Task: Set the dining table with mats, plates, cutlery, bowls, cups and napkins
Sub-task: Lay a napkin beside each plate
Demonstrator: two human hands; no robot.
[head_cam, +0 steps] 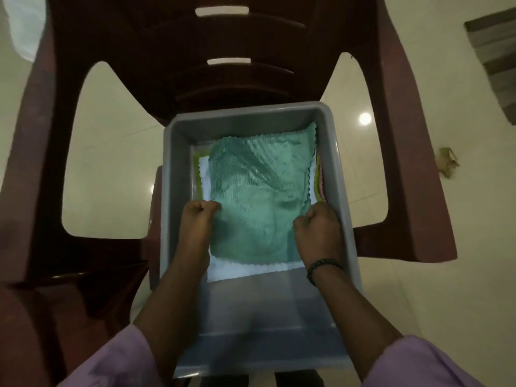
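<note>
A grey plastic tub (178,169) sits on the seat of a dark red plastic chair (402,169). Inside it lies a stack of cloth napkins with scalloped edges; a teal green napkin (257,188) is on top, a white one (251,270) shows beneath, and yellow-green and pink edges peek out at the sides. My left hand (199,219) grips the teal napkin's left edge with curled fingers. My right hand (317,224), with a dark bead bracelet on the wrist, grips its right edge. Both forearms reach into the tub from below.
The chair's slatted back (223,37) rises beyond the tub and its armrests flank both sides. Pale glossy floor tiles (111,152) show through the chair's gaps. A striped mat (494,57) lies at upper right, and a small brownish scrap (448,163) is on the floor.
</note>
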